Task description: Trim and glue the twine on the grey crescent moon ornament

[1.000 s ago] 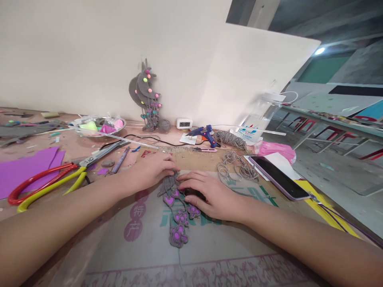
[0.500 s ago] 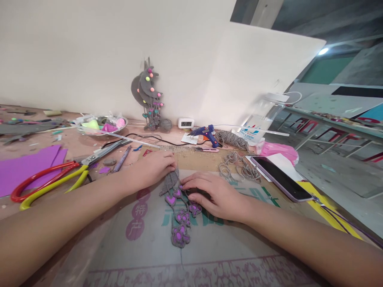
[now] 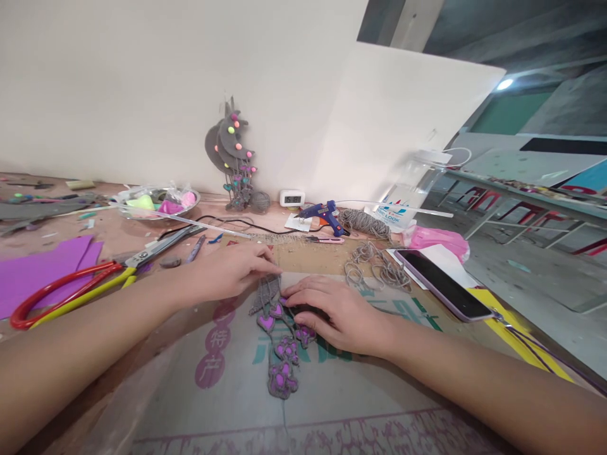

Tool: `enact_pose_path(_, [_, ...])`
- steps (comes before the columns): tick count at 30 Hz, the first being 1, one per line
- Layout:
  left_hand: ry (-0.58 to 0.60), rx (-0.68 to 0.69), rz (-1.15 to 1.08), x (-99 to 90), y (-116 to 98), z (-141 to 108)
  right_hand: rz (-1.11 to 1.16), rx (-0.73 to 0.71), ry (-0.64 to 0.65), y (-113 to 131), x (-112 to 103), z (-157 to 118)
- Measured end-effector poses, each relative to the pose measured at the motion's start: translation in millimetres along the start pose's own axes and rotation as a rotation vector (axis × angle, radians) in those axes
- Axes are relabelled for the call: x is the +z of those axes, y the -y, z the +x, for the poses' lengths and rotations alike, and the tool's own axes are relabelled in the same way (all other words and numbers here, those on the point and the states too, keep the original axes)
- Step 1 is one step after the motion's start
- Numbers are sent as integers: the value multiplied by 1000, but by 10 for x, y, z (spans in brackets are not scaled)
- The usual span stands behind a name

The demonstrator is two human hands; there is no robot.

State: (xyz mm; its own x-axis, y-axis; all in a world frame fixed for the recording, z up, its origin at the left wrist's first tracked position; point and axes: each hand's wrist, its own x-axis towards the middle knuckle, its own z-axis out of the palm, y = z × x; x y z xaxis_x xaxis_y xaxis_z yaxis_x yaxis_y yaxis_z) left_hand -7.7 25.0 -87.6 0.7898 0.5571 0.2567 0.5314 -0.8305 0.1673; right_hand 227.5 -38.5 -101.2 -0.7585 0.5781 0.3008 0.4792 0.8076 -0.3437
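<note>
A grey felt piece with purple hearts and flower shapes on cords (image 3: pixel 283 373) lies on a printed plastic sheet (image 3: pixel 227 417) in front of me. My left hand (image 3: pixel 244 268) is at its top end, thumb and fingertips brought together over the grey part; what is between them is too small to make out. My right hand (image 3: pixel 332 309) rests palm down on the right side, fingers slightly spread, its fingertips touching the piece near the upper heart (image 3: pixel 276 310). The flower shapes hang down toward me, uncovered.
Red and yellow scissors (image 3: pixel 142 256) and purple sheets (image 3: pixel 42 272) lie left. Behind are a bowl (image 3: pixel 164 217), a moon ornament (image 3: pixel 232 145), a clock (image 3: pixel 291 198), a blue glue gun (image 3: pixel 327 215) and grey yarn (image 3: pixel 365 222). A phone (image 3: pixel 443 284) lies right.
My left hand has lifted slightly and its fingers have shifted at the top of the grey piece. My right hand has stayed nearly in place. The view has shifted a little.
</note>
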Motion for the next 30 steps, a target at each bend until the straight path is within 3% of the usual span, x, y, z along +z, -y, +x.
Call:
enact_pose_path(3, [100, 29, 52, -17, -51, -1, 8, -18, 9, 4, -6, -3])
enact_pose_path(9, [117, 52, 50, -4, 8, 29, 3, -47, 0, 9, -9, -1])
enact_pose_path(21, [-72, -72, 40, 157, -64, 59, 9, -13, 0, -1, 0, 2])
enact_pose_path(30, [1, -100, -9, 76, 48, 23, -5, -23, 9, -5, 0, -3])
